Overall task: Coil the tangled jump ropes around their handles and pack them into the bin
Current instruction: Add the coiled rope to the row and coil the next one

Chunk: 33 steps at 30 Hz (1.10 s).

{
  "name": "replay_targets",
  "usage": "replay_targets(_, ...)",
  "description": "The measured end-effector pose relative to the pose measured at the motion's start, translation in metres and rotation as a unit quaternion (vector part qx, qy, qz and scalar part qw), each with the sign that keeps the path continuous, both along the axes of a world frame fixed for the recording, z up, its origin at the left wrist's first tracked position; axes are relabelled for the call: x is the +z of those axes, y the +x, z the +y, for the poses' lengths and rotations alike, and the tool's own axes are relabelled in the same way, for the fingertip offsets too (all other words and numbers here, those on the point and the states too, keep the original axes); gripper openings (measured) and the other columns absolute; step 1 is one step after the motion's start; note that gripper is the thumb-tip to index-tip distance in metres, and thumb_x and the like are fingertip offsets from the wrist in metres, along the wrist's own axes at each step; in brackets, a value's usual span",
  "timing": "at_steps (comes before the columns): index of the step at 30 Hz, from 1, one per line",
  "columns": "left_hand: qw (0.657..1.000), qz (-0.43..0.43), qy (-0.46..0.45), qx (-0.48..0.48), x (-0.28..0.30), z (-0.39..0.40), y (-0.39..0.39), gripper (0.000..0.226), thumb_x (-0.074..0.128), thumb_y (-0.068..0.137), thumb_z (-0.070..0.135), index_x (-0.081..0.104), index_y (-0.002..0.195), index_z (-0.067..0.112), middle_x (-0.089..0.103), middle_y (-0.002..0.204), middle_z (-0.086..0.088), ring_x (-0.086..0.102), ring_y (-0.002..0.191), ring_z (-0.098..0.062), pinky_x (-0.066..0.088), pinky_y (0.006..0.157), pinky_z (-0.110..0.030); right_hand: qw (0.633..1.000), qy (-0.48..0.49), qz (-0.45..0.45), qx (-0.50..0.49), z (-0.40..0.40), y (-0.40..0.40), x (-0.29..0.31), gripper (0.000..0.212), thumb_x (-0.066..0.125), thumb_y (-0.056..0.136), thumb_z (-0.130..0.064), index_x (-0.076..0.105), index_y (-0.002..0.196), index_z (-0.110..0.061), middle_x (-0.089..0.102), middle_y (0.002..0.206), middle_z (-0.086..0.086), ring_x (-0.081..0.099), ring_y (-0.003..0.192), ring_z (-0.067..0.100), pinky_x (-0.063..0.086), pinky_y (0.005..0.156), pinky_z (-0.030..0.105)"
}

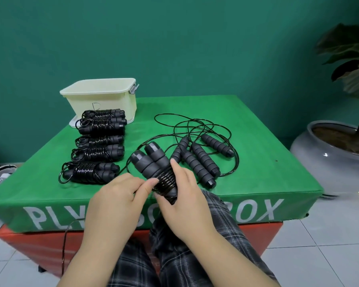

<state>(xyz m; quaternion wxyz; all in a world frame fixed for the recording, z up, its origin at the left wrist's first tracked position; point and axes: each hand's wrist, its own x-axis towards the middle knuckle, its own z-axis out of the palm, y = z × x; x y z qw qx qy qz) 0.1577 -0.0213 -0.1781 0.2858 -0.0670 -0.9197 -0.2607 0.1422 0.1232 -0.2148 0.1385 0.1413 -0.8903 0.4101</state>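
Note:
My right hand (181, 200) grips a pair of black foam jump-rope handles (148, 160) held together over the near edge of the green box. Black cord (165, 180) is wound in several turns around their middle. My left hand (120, 195) pinches the cord beside the coil; a loose strand trails down past the box front (65, 241). Several coiled ropes (95, 148) lie in a column on the left. Tangled ropes with loose handles (199, 156) lie to the right. A cream bin (101, 98) stands open at the back left.
The green padded box (257, 183) sits on a red base on a tiled floor. A grey pot with a plant (330, 156) stands at the right. A shoe (0, 175) lies at the far left. My plaid-trousered legs fill the foreground.

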Motion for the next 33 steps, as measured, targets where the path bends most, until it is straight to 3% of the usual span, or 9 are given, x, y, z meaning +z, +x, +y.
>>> replay_targets(6, 0.996, -0.045, 0.079, -0.025, -0.009, -0.001, -0.004, 0.038, 0.053, 0.089, 0.050, 0.059, 0.058, 0.028, 0.056, 0.061, 0.005, 0.054, 0.062, -0.009, 0.045, 0.057, -0.033, 0.999, -0.040, 0.012, -0.010, 0.000, -0.001, -0.006, 0.064, 0.061, 0.087, -0.045, 0.029, 0.142, -0.043, 0.040, 0.130, -0.015, 0.056, 0.102, 0.011, 0.051, 0.082, 0.033)
replay_targets(9, 0.991, -0.062, 0.114, -0.033, -0.012, -0.001, -0.006, 0.030, 0.056, 0.088, 0.037, 0.059, 0.059, 0.028, 0.057, 0.058, 0.005, 0.054, 0.069, -0.003, 0.036, 0.055, -0.016, 0.998, -0.064, 0.007, -0.008, 0.000, 0.000, -0.007, 0.063, 0.059, 0.084, -0.050, 0.031, 0.140, -0.045, 0.040, 0.128, -0.016, 0.058, 0.098, 0.012, 0.052, 0.080, 0.035)
replay_targets(14, 0.966, -0.106, 0.232, -0.044, -0.018, 0.001, -0.011, 0.041, 0.058, 0.078, 0.063, 0.058, 0.064, 0.024, 0.050, 0.051, 0.001, 0.042, 0.047, -0.011, 0.032, 0.049, -0.026, 0.987, -0.152, -0.039, 0.038, 0.002, 0.000, -0.003, 0.064, 0.068, 0.082, -0.043, 0.037, 0.137, -0.049, 0.045, 0.122, -0.026, 0.049, 0.111, -0.005, 0.048, 0.094, 0.030)
replay_targets(16, 0.941, -0.111, 0.315, -0.059, -0.019, 0.001, -0.013, 0.056, 0.054, 0.063, 0.078, 0.055, 0.068, 0.021, 0.045, 0.048, 0.007, 0.037, 0.044, -0.005, 0.030, 0.046, -0.023, 0.976, -0.198, -0.068, 0.064, 0.002, 0.000, -0.002, 0.063, 0.068, 0.076, -0.047, 0.043, 0.133, -0.049, 0.054, 0.124, -0.022, 0.053, 0.115, -0.001, 0.046, 0.099, 0.033)
replay_targets(19, 0.911, -0.121, 0.389, -0.063, -0.021, 0.005, -0.015, 0.088, 0.046, 0.037, 0.098, 0.055, 0.079, 0.022, 0.058, 0.051, 0.015, 0.047, 0.048, 0.000, 0.036, 0.050, -0.019, 0.958, -0.253, -0.087, 0.102, 0.004, 0.003, 0.001, 0.052, 0.068, 0.072, -0.043, 0.052, 0.122, -0.045, 0.069, 0.102, -0.015, 0.064, 0.093, 0.000, 0.052, 0.087, 0.026)
replay_targets(24, 0.908, -0.195, 0.363, -0.071, -0.022, 0.009, -0.013, 0.107, 0.034, 0.036, 0.102, 0.066, 0.089, 0.015, 0.069, 0.077, 0.002, 0.062, 0.073, -0.013, 0.045, 0.067, -0.033, 0.955, -0.258, -0.078, 0.124, 0.005, 0.003, 0.001, 0.044, 0.060, 0.073, -0.052, 0.053, 0.115, -0.045, 0.069, 0.094, -0.018, 0.062, 0.083, -0.001, 0.050, 0.081, 0.021)
replay_targets(28, 0.942, -0.179, 0.284, -0.028, -0.012, 0.008, -0.011, 0.078, 0.031, 0.064, 0.081, 0.058, 0.069, 0.007, 0.053, 0.059, 0.000, 0.047, 0.058, -0.011, 0.031, 0.054, -0.025, 0.962, -0.234, -0.077, 0.121, 0.004, 0.004, 0.002, 0.045, 0.053, 0.076, -0.057, 0.045, 0.119, -0.048, 0.068, 0.101, -0.005, 0.062, 0.089, 0.001, 0.049, 0.083, 0.020)
replay_targets(31, 0.957, -0.142, 0.250, -0.030, -0.015, 0.003, -0.010, 0.081, 0.034, 0.065, 0.079, 0.050, 0.062, 0.000, 0.046, 0.058, -0.003, 0.041, 0.057, -0.011, 0.031, 0.056, -0.028, 0.969, -0.232, -0.019, 0.089, 0.003, 0.003, 0.002, 0.037, 0.047, 0.086, -0.051, 0.043, 0.123, -0.051, 0.056, 0.121, -0.023, 0.049, 0.117, -0.007, 0.036, 0.096, 0.010)
replay_targets(33, 0.961, -0.126, 0.243, -0.042, -0.017, 0.000, -0.009, 0.069, 0.043, 0.074, 0.076, 0.044, 0.052, 0.010, 0.039, 0.056, 0.008, 0.036, 0.054, -0.006, 0.030, 0.056, -0.030, 0.969, -0.238, 0.018, 0.066, 0.003, -0.001, 0.001, 0.028, 0.043, 0.093, -0.042, 0.047, 0.120, -0.053, 0.053, 0.122, -0.029, 0.046, 0.121, -0.006, 0.031, 0.097, 0.006)
